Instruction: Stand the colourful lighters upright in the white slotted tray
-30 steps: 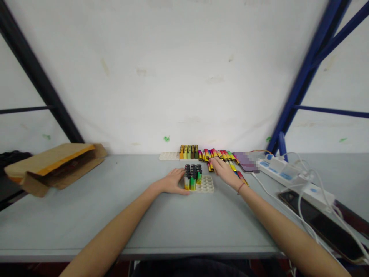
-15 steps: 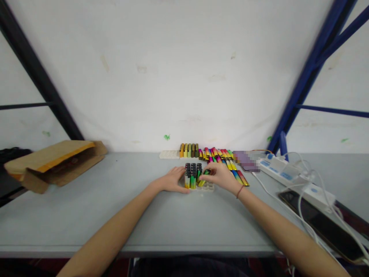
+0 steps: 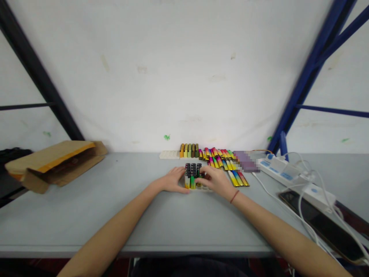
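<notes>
Slim green-and-yellow pieces with black tops, which look like lighters [image 3: 193, 181], stand upright in rows in a white holed tray [image 3: 205, 189]. My left hand [image 3: 173, 180] holds the tray's left end, thumb at the front corner and fingers toward the back. At the rows' right side, my right hand [image 3: 215, 180] is closed in a pinch on one lighter [image 3: 199, 184], which is mostly hidden behind the fingers. Loose gradient-coloured lighters [image 3: 238, 178] lie in groups just beyond my right hand.
At the wall, orange, yellow, green and brown pieces [image 3: 189, 151] stand beside a white holed tray [image 3: 169, 154]. An open cardboard box [image 3: 57, 161] lies left. To the right are a partly blurred purple object [image 3: 245, 161], a power strip [image 3: 288, 169], white cables and a dark phone [image 3: 323, 225].
My right hand has moved slightly left and lower, and the tilted lighter it pinched is now down by the standing row. My left hand has kept its place.
</notes>
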`<action>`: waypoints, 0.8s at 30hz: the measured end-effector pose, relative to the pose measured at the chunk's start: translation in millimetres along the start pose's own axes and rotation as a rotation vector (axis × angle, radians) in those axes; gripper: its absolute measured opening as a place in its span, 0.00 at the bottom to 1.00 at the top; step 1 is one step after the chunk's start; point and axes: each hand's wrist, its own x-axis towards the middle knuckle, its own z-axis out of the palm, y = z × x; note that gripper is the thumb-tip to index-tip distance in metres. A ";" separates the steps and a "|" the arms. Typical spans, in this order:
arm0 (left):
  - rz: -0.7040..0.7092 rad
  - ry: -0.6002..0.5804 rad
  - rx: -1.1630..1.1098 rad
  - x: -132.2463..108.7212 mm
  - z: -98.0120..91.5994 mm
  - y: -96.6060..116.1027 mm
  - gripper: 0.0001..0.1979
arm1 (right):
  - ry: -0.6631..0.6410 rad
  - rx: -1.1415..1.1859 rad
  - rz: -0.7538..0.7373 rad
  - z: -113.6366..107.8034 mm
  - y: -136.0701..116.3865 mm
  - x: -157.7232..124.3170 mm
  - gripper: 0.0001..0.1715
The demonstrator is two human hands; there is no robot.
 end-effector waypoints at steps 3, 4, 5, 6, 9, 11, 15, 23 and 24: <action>0.001 -0.012 0.004 0.2 -0.9 1.4 0.48 | -0.006 -0.097 -0.064 -1.1 -1.2 -0.4 0.19; 0.001 -0.015 0.005 0.3 -1.0 1.6 0.48 | -0.002 -0.131 -0.069 -2.9 -1.4 -0.3 0.19; 0.000 -0.014 0.005 0.3 -0.9 1.6 0.48 | 0.010 -0.157 -0.065 -5.2 -1.4 0.0 0.19; -0.002 -0.010 0.005 0.3 -0.8 1.5 0.48 | 0.024 -0.175 -0.058 -8.0 -1.0 0.2 0.19; 0.003 0.012 -0.002 -0.1 -0.2 0.7 0.47 | 0.027 -0.171 -0.065 -15.1 2.2 1.0 0.15; 0.009 0.023 -0.007 -0.1 0.1 0.1 0.47 | -0.016 -0.149 -0.105 -16.0 4.5 1.2 0.13; 0.013 0.007 -0.001 0.6 0.2 -1.1 0.47 | -0.069 -0.098 -0.127 -13.1 2.6 2.3 0.11; -0.004 -0.039 0.008 0.3 -1.6 -0.7 0.51 | -0.175 -0.478 0.381 -62.7 28.9 10.5 0.15; -0.010 -0.044 0.007 0.1 -1.8 -0.4 0.51 | -0.262 -0.532 0.467 -69.4 37.3 9.2 0.15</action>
